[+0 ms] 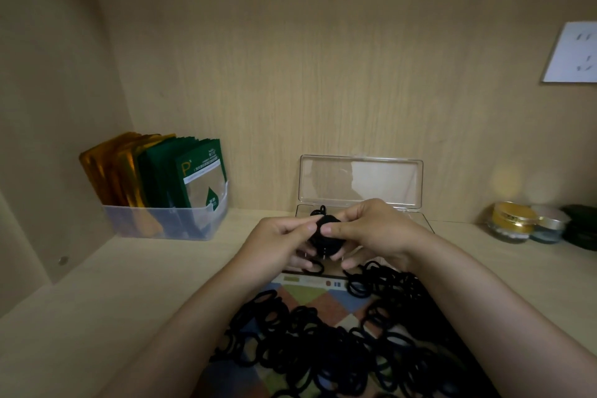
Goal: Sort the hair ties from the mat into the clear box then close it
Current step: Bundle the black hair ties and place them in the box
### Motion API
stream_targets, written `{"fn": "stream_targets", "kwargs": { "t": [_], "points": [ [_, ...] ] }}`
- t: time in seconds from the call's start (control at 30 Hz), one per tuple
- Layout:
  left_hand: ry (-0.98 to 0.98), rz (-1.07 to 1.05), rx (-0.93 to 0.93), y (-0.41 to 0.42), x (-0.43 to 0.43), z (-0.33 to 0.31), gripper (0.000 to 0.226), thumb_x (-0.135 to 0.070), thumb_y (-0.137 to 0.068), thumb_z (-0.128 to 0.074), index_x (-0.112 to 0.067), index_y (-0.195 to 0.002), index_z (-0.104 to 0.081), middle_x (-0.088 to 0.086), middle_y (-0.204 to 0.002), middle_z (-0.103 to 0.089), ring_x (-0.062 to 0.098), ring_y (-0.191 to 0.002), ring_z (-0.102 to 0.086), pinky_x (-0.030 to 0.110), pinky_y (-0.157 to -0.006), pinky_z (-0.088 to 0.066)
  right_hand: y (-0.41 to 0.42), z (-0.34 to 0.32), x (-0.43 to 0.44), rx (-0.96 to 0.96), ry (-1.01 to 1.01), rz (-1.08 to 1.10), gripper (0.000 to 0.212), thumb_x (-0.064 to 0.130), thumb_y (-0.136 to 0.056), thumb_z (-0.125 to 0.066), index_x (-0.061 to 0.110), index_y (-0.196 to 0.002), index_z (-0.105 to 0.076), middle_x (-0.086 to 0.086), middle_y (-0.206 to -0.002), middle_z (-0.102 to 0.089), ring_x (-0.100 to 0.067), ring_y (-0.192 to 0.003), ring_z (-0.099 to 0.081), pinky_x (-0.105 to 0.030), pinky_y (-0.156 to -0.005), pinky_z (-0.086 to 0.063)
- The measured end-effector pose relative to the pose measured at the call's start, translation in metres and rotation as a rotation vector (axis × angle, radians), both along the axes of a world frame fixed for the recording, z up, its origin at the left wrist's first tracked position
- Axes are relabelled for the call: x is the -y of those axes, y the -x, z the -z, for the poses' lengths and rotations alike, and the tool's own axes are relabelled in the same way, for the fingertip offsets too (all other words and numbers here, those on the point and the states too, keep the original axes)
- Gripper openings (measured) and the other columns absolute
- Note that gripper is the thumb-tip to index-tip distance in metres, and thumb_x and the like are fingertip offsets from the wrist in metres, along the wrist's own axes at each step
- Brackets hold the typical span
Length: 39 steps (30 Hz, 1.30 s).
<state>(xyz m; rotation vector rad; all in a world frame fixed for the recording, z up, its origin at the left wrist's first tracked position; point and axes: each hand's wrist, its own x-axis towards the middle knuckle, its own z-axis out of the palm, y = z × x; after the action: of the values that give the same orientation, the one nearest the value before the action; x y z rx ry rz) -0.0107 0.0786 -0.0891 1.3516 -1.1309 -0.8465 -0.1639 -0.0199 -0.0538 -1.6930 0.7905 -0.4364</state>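
Observation:
A pile of several black hair ties (326, 342) lies on a chequered mat (310, 297) in front of me. Behind it stands the clear box (420, 220), its lid (360, 182) propped open against the back wall. My left hand (277, 242) and my right hand (374, 229) meet just above the box's front edge. Together they pinch a small bunch of black hair ties (324, 233) between thumbs and fingers. A loop of a tie (318, 212) shows behind the bunch, over the box. My hands hide most of the box's inside.
A translucent bin (168, 223) with green and gold sachets stands at the back left. Small cosmetic jars (513, 221) sit at the back right. A white wall socket (571, 56) is on the back panel. Wooden side wall on the left.

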Motion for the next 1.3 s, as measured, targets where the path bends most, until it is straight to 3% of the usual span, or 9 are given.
{"fn": "stream_targets", "kwargs": {
  "t": [0.23, 0.3, 0.43, 0.6, 0.67, 0.77, 0.93, 1.07, 1.3],
  "points": [
    [0.043, -0.166, 0.448, -0.015, 0.043, -0.017, 0.031, -0.024, -0.101, -0.050, -0.028, -0.127, -0.065, -0.009, -0.110, -0.069, 0.008, -0.102, -0.063, 0.029, -0.088, -0.051, 0.012, -0.013, 0.031, 0.093, 0.127, 0.266, 0.022, 0.019, -0.088, -0.074, 0.000, -0.099, -0.074, -0.014, -0.085, -0.076, -0.016, -0.063, -0.066, -0.022, -0.045, -0.048],
    [0.042, -0.212, 0.595, -0.016, 0.056, -0.013, 0.028, -0.024, -0.101, -0.051, -0.029, -0.123, -0.067, -0.013, -0.118, -0.064, 0.005, -0.112, -0.057, 0.023, -0.093, -0.043, 0.009, -0.013, 0.041, 0.056, 0.157, 0.306, 0.023, 0.017, -0.088, -0.074, -0.003, -0.100, -0.072, -0.016, -0.086, -0.076, -0.017, -0.061, -0.066, -0.021, -0.042, -0.045],
    [0.004, -0.202, 0.796, -0.019, 0.072, 0.005, 0.031, -0.030, -0.100, -0.046, -0.036, -0.126, -0.063, -0.009, -0.127, -0.058, 0.012, -0.127, -0.042, 0.032, -0.108, -0.036, -0.009, -0.005, 0.058, -0.090, 0.242, 0.362, 0.029, 0.020, -0.086, -0.077, -0.005, -0.098, -0.070, -0.017, -0.082, -0.075, -0.023, -0.062, -0.071, -0.025, -0.042, -0.047],
    [-0.013, -0.142, 0.740, -0.021, 0.074, 0.015, 0.047, -0.025, -0.098, -0.041, -0.034, -0.145, -0.042, -0.009, -0.146, -0.046, 0.011, -0.138, -0.030, 0.033, -0.113, -0.030, -0.036, 0.006, 0.068, -0.348, 0.521, 0.342, 0.027, 0.037, -0.080, -0.078, 0.010, -0.077, -0.076, -0.007, -0.070, -0.074, -0.022, -0.066, -0.069, -0.033, -0.065, -0.055],
    [-0.022, -0.095, 0.725, -0.022, 0.072, 0.019, 0.052, -0.024, -0.097, -0.040, -0.034, -0.147, -0.038, -0.010, -0.148, -0.043, 0.009, -0.139, -0.027, 0.033, -0.114, -0.030, -0.043, 0.009, 0.067, -0.496, 0.622, 0.342, 0.026, 0.041, -0.078, -0.075, 0.015, -0.072, -0.075, -0.002, -0.068, -0.070, -0.021, -0.070, -0.068, -0.030, -0.060, -0.050],
    [-0.017, -0.055, 0.819, -0.025, 0.070, 0.026, 0.056, -0.025, -0.095, -0.040, -0.036, -0.150, -0.033, -0.014, -0.152, -0.036, 0.009, -0.140, -0.023, 0.037, -0.116, -0.027, -0.051, 0.014, 0.066, -0.679, 0.733, 0.341, 0.029, 0.046, -0.075, -0.070, 0.018, -0.079, -0.071, 0.000, -0.075, -0.068, -0.019, -0.075, -0.066, -0.025, -0.059, -0.043],
    [0.050, -0.047, 0.906, -0.028, 0.069, 0.033, 0.052, -0.037, -0.094, -0.043, -0.042, -0.145, -0.036, -0.020, -0.145, -0.036, 0.005, -0.136, -0.021, 0.029, -0.112, -0.021, -0.067, 0.018, 0.063, -0.876, 0.848, 0.262, 0.017, 0.029, -0.080, -0.062, 0.016, -0.091, -0.061, 0.003, -0.078, -0.056, -0.019, -0.074, -0.058, -0.027, -0.065, -0.045],
    [0.053, -0.060, 0.936, -0.028, 0.069, 0.033, 0.048, -0.041, -0.093, -0.042, -0.043, -0.141, -0.043, -0.018, -0.144, -0.037, 0.006, -0.137, -0.021, 0.032, -0.113, -0.022, -0.063, 0.010, 0.070, -0.845, 0.724, 0.161, 0.015, 0.027, -0.074, -0.065, 0.012, -0.073, -0.064, 0.000, -0.067, -0.058, -0.019, -0.067, -0.057, -0.026, -0.060, -0.045],
    [0.018, -0.048, 0.981, -0.027, 0.069, 0.032, 0.050, -0.043, -0.095, -0.039, -0.044, -0.145, -0.041, -0.015, -0.149, -0.033, 0.007, -0.140, -0.019, 0.036, -0.116, -0.021, -0.038, -0.013, 0.063, -0.677, 0.688, -0.028, 0.026, 0.013, -0.092, -0.059, 0.018, -0.110, -0.077, -0.004, -0.111, -0.073, -0.015, -0.097, -0.064, -0.025, -0.084, -0.047]
  ]
}}
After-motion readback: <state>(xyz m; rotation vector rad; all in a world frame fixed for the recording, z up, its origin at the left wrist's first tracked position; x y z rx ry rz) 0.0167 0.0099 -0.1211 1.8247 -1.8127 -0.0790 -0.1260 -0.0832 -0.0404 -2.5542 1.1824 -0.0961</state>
